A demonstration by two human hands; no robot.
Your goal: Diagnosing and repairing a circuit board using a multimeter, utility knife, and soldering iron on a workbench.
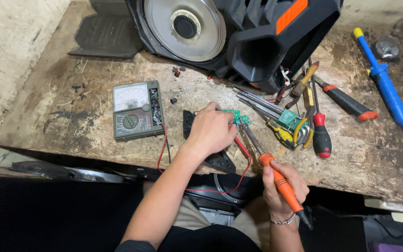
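My left hand (pixel 211 130) pinches a small green circuit board (pixel 233 115) against the worn wooden bench. My right hand (pixel 283 189) grips the orange handle of a soldering iron (pixel 281 183). Its metal shaft runs up and left, and the tip meets the board's right edge. A red wire (pixel 244 154) loops from under my left hand down over the bench's front edge. A black plastic plate (pixel 220 159) lies beneath my left wrist.
An analog multimeter (pixel 136 109) sits left of my hand. A large black and orange speaker cabinet (pixel 239 32) lies at the back. Screwdrivers, pliers and hex keys (pixel 304 126) are piled to the right, with a blue screwdriver (pixel 383 79) farther right. Small screws are scattered near the meter.
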